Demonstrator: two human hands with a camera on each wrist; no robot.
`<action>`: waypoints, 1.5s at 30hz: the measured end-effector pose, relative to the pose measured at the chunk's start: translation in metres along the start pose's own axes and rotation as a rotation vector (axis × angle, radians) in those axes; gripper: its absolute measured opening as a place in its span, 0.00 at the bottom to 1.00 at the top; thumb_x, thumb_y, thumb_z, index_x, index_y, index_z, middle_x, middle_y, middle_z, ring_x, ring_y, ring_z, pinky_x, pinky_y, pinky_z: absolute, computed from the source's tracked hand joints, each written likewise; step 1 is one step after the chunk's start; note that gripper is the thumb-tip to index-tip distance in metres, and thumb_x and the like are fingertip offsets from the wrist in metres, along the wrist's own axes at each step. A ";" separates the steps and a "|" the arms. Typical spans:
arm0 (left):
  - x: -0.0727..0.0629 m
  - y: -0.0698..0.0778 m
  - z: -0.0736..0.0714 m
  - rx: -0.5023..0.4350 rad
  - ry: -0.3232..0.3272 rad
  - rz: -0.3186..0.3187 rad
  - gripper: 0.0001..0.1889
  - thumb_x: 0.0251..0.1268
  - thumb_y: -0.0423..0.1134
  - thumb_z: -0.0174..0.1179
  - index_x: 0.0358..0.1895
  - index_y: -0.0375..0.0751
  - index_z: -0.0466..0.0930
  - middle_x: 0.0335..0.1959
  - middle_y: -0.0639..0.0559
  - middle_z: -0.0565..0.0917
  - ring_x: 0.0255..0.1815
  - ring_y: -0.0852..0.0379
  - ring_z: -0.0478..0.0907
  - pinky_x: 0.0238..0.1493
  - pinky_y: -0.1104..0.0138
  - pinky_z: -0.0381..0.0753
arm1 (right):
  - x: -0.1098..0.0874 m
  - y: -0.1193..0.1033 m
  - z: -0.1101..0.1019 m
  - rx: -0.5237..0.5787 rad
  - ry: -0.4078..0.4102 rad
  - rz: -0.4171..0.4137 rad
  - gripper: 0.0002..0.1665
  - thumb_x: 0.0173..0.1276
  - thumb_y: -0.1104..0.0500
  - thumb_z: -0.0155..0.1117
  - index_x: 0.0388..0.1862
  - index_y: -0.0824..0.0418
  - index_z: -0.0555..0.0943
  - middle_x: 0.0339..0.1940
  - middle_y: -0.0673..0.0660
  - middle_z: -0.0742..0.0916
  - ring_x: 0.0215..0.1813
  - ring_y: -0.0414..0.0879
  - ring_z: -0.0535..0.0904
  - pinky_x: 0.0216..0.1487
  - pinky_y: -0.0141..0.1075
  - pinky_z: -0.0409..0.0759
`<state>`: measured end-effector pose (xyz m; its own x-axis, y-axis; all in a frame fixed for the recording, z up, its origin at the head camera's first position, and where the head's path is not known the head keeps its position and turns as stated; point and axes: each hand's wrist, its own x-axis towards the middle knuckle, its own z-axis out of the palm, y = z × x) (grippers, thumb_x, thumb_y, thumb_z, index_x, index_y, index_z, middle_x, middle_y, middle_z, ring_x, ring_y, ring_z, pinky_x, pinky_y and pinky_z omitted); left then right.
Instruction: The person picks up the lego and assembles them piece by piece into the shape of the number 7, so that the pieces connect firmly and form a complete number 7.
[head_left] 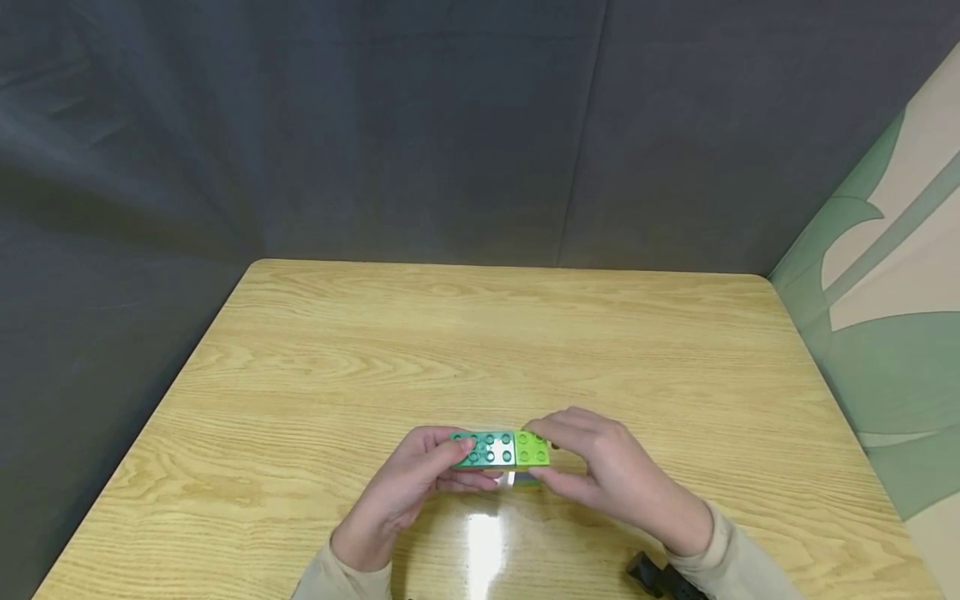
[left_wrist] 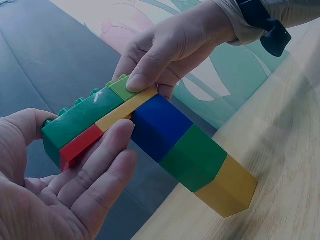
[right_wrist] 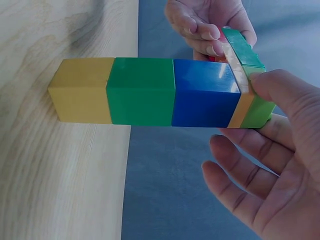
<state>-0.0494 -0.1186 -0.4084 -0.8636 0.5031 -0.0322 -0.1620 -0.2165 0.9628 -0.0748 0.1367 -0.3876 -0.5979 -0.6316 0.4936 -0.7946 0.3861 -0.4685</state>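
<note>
A column of toy building bricks rises from the wooden tabletop (head_left: 480, 358): a yellow brick (right_wrist: 82, 92) lowest, a green brick (right_wrist: 142, 92) above it, then a blue brick (right_wrist: 205, 95). Across the column's top lies a thin yellow piece (left_wrist: 117, 112), with a red piece (left_wrist: 80, 145) beside it on the overhanging side. Over these sit a long dark green brick (head_left: 491, 450) and a lime green brick (head_left: 532, 448), end to end, studs up. My left hand (head_left: 420, 467) grips the overhanging end, thumb on top and fingers underneath. My right hand (head_left: 607, 458) pinches the lime brick.
A dark cloth (head_left: 420, 133) hangs behind the table and along its left side. At the right is a patterned green and pale panel (head_left: 885, 375). A black strap piece (head_left: 660, 575) shows by my right sleeve (head_left: 727, 550).
</note>
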 end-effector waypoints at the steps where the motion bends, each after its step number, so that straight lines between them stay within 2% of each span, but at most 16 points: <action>1: 0.000 0.000 0.000 0.000 -0.003 0.000 0.21 0.74 0.36 0.48 0.49 0.11 0.71 0.41 0.18 0.79 0.35 0.53 0.87 0.47 0.55 0.83 | 0.000 0.000 0.000 0.004 0.000 0.002 0.21 0.58 0.54 0.74 0.50 0.57 0.83 0.43 0.46 0.86 0.44 0.37 0.81 0.44 0.32 0.83; 13: 0.001 0.000 0.000 0.010 -0.003 -0.001 0.21 0.75 0.36 0.47 0.49 0.11 0.71 0.41 0.18 0.79 0.35 0.53 0.87 0.47 0.55 0.83 | -0.002 0.003 0.001 0.030 -0.010 0.014 0.21 0.60 0.52 0.73 0.51 0.57 0.83 0.44 0.46 0.86 0.44 0.37 0.80 0.44 0.30 0.82; 24: 0.001 0.001 -0.002 0.012 -0.027 0.009 0.21 0.75 0.36 0.47 0.50 0.12 0.72 0.40 0.26 0.83 0.37 0.52 0.87 0.48 0.54 0.83 | -0.002 0.003 0.002 0.030 0.003 -0.003 0.20 0.61 0.53 0.73 0.51 0.57 0.83 0.43 0.47 0.87 0.44 0.39 0.81 0.44 0.32 0.83; 29: 0.001 -0.002 -0.003 0.005 -0.040 0.023 0.21 0.75 0.35 0.46 0.50 0.12 0.71 0.41 0.24 0.82 0.37 0.50 0.87 0.47 0.54 0.83 | -0.002 0.002 0.002 0.035 -0.001 0.010 0.21 0.60 0.54 0.73 0.52 0.56 0.83 0.43 0.46 0.87 0.44 0.37 0.80 0.44 0.31 0.83; 37: 0.001 -0.002 -0.003 -0.007 -0.047 0.025 0.21 0.75 0.36 0.46 0.50 0.12 0.72 0.41 0.19 0.79 0.37 0.50 0.87 0.47 0.55 0.83 | -0.003 0.002 0.003 0.045 0.025 -0.012 0.24 0.55 0.58 0.75 0.52 0.56 0.82 0.43 0.47 0.87 0.42 0.38 0.81 0.42 0.31 0.83; 41: 0.001 -0.001 -0.003 -0.017 -0.049 0.026 0.21 0.75 0.36 0.46 0.50 0.13 0.72 0.41 0.20 0.80 0.38 0.49 0.87 0.47 0.55 0.83 | -0.003 0.001 0.002 0.058 0.014 0.015 0.24 0.56 0.58 0.75 0.53 0.56 0.82 0.44 0.47 0.87 0.42 0.37 0.80 0.41 0.31 0.83; 45: 0.000 -0.001 -0.004 -0.022 -0.048 0.027 0.21 0.76 0.36 0.45 0.51 0.13 0.72 0.42 0.23 0.81 0.39 0.48 0.86 0.48 0.50 0.81 | -0.003 0.000 0.002 0.061 0.017 0.022 0.23 0.56 0.59 0.75 0.52 0.56 0.82 0.43 0.46 0.87 0.41 0.37 0.80 0.39 0.32 0.83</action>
<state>-0.0515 -0.1218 -0.4103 -0.8440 0.5363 0.0073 -0.1498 -0.2487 0.9569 -0.0732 0.1371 -0.3906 -0.6169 -0.6118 0.4951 -0.7740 0.3576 -0.5226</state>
